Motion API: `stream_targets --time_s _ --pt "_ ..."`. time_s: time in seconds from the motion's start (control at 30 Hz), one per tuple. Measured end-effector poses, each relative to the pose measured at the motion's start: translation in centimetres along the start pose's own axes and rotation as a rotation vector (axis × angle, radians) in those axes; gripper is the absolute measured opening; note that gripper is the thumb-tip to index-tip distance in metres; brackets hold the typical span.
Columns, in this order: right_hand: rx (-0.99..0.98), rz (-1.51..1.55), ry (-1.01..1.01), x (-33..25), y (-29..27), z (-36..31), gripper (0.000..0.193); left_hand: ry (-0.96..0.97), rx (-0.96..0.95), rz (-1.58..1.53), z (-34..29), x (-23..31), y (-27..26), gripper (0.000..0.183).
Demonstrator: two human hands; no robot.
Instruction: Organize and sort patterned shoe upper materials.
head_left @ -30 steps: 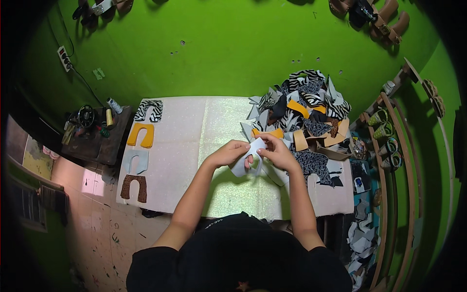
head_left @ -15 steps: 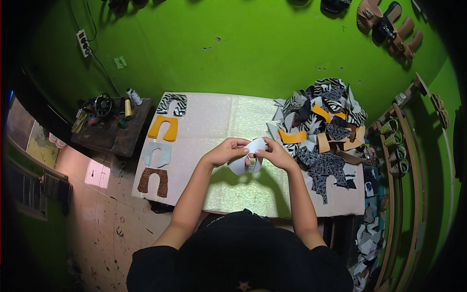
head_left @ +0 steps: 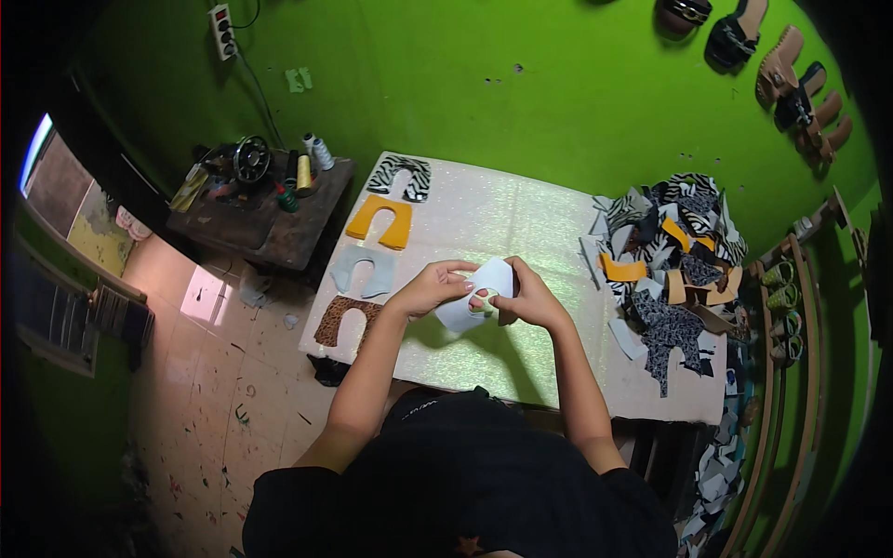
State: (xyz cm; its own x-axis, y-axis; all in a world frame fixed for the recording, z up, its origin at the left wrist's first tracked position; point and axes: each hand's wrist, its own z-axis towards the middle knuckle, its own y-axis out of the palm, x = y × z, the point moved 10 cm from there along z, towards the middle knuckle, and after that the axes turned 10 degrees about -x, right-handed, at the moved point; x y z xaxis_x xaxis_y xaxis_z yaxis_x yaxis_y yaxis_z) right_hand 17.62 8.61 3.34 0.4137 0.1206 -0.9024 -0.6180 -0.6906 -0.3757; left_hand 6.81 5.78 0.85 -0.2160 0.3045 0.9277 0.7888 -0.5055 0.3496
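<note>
left hand [head_left: 433,288]: pinching white cutout [head_left: 492,277] | right hand [head_left: 532,296]: pinching its right side | above table [head_left: 549,232]

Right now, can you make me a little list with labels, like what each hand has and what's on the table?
Left hand: holding the white piece
Right hand: holding the same piece
Piece: bent, with an opening in it
Table, left: U-shaped pieces in a row, far to near: zebra, orange, grey, brown spotted
Table, right: messy scrap heap
Bench, far left: sewing machine and thread spools
Wall, upper right: shoes
</note>
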Motion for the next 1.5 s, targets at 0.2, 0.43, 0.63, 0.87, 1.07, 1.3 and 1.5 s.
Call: stream_targets --time_s 0.2,0.43,0.63,0.87,1.07,1.3,1.5 --pt "0.093 0.141 -0.009 0.3 3.5 3.9 0.046 0.399 -0.14 -0.643 -4.5 -0.2 -2.3 0.065" --pt "0.182 0.237 -0.003 1.8 6.0 7.5 0.043 0.201 0.07 -0.615 -6.7 -6.8 -5.6 0.043" --pt "0.095 0.349 0.008 1.9 8.5 9.0 0.039 0.218 0.276 -0.583 -8.3 -7.6 -9.4 0.03" --pt "0.053 0.39 0.136 7.8 11.2 12.6 0.033 0.145 0.58 -0.121 -10.8 -5.9 -14.8 0.029" --pt "-0.013 0.238 0.157 8.9 14.5 16.0 0.024 0.046 0.596 -0.129 -12.9 -7.0 -20.6 0.03" --pt "0.047 0.366 0.345 12.9 17.7 20.2 0.01 -0.015 0.789 0.409 -14.1 -5.5 -27.7 0.018" --pt "0.068 0.559 0.378 10.9 19.2 21.9 0.026 -0.023 1.038 0.332 -15.3 -6.8 -31.3 0.022"
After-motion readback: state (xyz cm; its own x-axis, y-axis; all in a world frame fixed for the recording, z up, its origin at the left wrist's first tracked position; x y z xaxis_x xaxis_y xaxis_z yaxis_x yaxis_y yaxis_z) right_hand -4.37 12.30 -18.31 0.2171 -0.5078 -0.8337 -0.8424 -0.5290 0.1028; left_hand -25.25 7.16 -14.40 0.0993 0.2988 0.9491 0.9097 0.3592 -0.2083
